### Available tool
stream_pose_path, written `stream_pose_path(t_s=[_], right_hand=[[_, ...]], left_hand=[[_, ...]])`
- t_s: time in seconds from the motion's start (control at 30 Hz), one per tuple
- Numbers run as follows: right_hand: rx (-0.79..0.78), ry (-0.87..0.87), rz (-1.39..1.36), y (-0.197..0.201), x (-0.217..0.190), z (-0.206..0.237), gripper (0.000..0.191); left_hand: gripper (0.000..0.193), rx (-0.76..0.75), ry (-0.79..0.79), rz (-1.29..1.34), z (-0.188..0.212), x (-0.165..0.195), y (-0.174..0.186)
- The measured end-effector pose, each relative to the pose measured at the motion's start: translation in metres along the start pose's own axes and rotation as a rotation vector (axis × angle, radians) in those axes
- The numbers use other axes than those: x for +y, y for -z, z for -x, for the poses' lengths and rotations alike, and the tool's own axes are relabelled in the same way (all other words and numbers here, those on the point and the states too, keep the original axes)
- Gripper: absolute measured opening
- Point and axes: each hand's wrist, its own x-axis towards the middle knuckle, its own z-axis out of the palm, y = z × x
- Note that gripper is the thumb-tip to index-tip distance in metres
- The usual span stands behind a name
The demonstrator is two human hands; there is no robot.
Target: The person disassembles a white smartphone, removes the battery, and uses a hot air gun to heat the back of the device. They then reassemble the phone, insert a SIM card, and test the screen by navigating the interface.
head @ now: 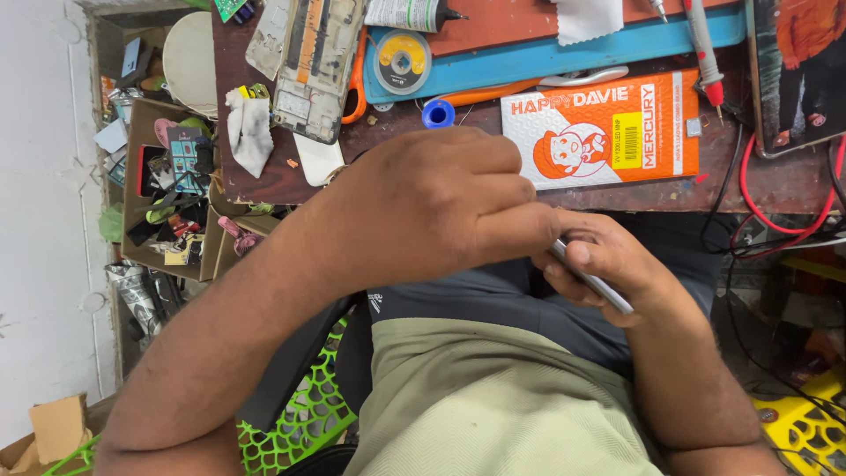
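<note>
Silver, slim phone (592,282) is lying edge-on in the right hand (608,264) at centre frame, fingers closed on it, long axis slanting lower right, while the curled left hand (441,198) is pressing its upper end.

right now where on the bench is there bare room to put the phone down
Bare dark bench top lies right of the orange packet, edged by red wires. A small patch sits between the white cloth and left hand. The back, by the solder spool, is crowded.

Glossy metal phone (592,280), worn wooden bench (264,167)
</note>
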Motion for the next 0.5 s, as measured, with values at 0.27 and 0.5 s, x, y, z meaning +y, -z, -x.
stream_pose_path(t_s=[0.27,0.5], right_hand=[[0.037,0.049,0.074,0.009,0.009,0.003,0.085],[0.084,0.252,0.231,0.009,0.016,0.001,0.102]], left_hand=[[0.017,-0.074,0.089,0.059,0.007,-0.001,-0.004],[0.027,-0.029,0.37,0.224,0.013,0.0,-0.017]])
